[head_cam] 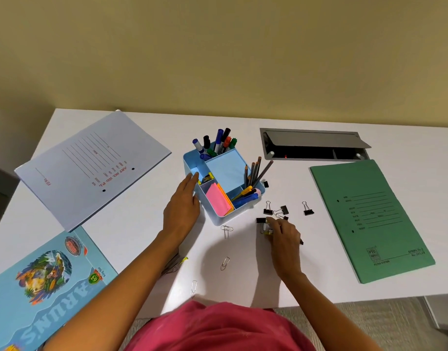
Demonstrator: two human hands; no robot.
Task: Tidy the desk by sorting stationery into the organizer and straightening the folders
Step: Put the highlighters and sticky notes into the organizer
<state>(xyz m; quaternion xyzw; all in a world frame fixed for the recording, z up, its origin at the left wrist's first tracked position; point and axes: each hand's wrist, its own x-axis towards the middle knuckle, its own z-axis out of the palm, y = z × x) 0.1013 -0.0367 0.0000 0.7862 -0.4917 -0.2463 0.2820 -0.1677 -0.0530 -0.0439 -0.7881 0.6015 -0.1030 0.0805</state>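
Note:
A light blue organizer (228, 171) stands mid-desk, holding markers (219, 143), pencils (256, 171), pens and pink and orange sticky notes (218, 201). My left hand (182, 206) rests against its left wall with straight fingers. My right hand (283, 236) curls its fingers over binder clips (264, 224) on the desk to the organizer's right. More black binder clips (276, 211) lie just beyond, one (308, 210) apart to the right. Loose paper clips (226, 230) lie in front of the organizer. A white folder (91, 165), a green folder (370, 219) and a blue notebook (40, 287) lie askew.
A grey cable hatch (311, 145) stands open at the desk's back right. A yellow-tipped item (177, 262) peeks out under my left forearm. The desk's front edge (344, 301) runs close to my body; the wall is directly behind the desk.

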